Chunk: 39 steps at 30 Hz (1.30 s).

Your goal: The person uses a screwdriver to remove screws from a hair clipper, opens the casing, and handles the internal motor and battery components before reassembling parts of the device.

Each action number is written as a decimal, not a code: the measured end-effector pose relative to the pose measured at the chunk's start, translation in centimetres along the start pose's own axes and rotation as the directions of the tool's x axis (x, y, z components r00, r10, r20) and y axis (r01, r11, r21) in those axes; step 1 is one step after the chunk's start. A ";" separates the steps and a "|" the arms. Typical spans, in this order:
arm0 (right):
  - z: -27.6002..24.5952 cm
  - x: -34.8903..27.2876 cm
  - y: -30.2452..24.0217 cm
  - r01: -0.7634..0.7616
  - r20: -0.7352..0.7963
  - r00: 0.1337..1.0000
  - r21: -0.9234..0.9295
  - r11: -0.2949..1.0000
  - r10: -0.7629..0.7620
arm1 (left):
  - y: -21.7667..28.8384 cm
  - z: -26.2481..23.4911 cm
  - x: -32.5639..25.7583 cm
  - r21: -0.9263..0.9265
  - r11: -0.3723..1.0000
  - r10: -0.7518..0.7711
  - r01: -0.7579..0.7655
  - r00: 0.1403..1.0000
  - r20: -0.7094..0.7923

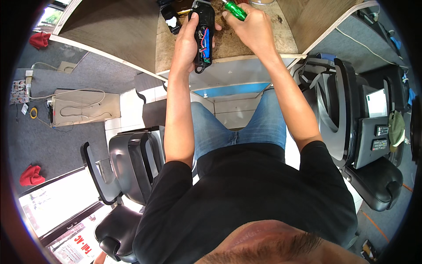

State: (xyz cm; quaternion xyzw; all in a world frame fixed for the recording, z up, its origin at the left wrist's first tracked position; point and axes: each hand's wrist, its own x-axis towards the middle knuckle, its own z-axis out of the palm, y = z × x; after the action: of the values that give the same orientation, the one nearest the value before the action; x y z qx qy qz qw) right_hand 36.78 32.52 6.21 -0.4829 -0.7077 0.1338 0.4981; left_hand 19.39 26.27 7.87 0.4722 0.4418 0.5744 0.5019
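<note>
My left hand (185, 46) is wrapped round a black hair clipper (201, 22) with its casing opened. A blue battery and red wires show inside the lower half, and the metal blade end points away from me. In my right hand (255, 31) is a screwdriver (235, 10) with a clear green handle, gripped between thumb and fingers. Its shaft points up and left beside the clipper's blade end, apart from it; the tip is cut off by the top edge. A black piece with a white patch (171, 21) lies on the worktop left of the clipper.
The worn brown worktop (277, 42) sits between wooden side panels (110, 31). Black padded chairs (132, 163) stand at left and right. A grey laptop-like device (369, 136) rests on the right chair. Cables, a flat cardboard piece (83, 105) and red cloths (31, 176) are at left.
</note>
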 end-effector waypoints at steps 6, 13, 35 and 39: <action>-1.0 0.0 -1.5 -0.054 0.055 0.998 0.226 0.973 0.043 | 0.0 0.2 0.0 -0.022 1.000 0.004 -0.004 1.000 -0.018; -1.0 0.4 -1.6 -0.053 0.112 0.993 0.203 0.978 0.030 | -0.1 0.2 0.1 0.063 0.998 -0.006 0.005 1.000 0.018; -10.7 -6.0 -2.8 -0.156 0.177 0.982 0.527 0.835 0.072 | -1.8 -2.3 0.7 -0.121 0.992 -0.007 0.022 0.993 0.122; -12.2 -8.3 -1.7 -0.195 0.200 0.974 0.498 0.845 0.106 | -1.5 -1.9 0.6 -0.123 0.992 0.033 -0.018 0.992 0.121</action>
State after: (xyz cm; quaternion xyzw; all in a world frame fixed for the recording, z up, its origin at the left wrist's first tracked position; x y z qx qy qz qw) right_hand 46.31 21.32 8.29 -0.3738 -0.6447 0.3961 0.5365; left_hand 17.74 26.95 6.15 0.4806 0.3682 0.5767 0.5485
